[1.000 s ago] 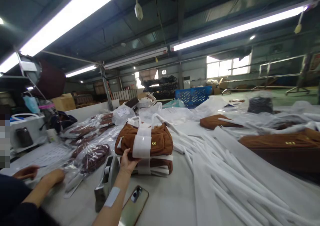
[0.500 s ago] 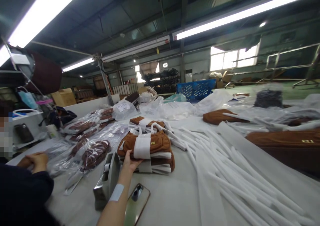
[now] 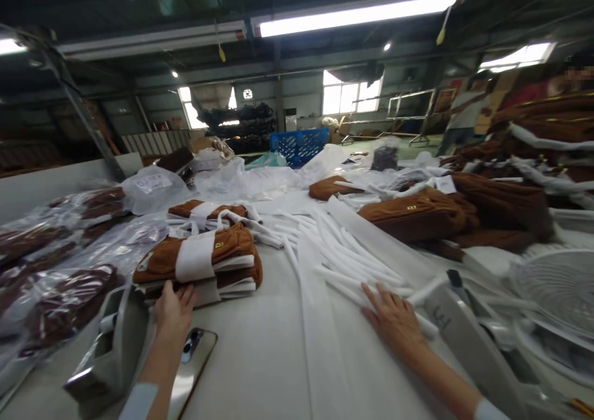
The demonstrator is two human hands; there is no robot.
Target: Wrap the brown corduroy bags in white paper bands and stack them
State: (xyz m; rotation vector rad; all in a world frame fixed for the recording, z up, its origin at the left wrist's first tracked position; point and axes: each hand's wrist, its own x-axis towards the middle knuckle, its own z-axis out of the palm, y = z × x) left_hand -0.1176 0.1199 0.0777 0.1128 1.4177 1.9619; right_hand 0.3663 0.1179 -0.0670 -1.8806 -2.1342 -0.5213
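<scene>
My left hand [image 3: 175, 308] is at the front edge of a stack of brown folded bags [image 3: 158, 260] with a white band [image 3: 195, 258] round it; its fingers are apart. Beside that wrist lies a phone [image 3: 197, 355], with a grey tape dispenser [image 3: 116, 339] to its left. My right hand [image 3: 394, 318] rests, fingers spread, at the near end of a heap of white strips [image 3: 343, 247]. A second grey dispenser [image 3: 482, 352] stands to the right of that hand.
Plastic-wrapped maroon items [image 3: 69, 296] cover the left side. Brown bags [image 3: 413, 216] lie at the right, near a fan [image 3: 561, 290]. A blue crate [image 3: 299, 146] stands beyond the table. People are at the far right.
The view has swung to the right. My right hand has come into view over the white strips. My left hand remains by the brown stack, its fingers now apart at the front edge.
</scene>
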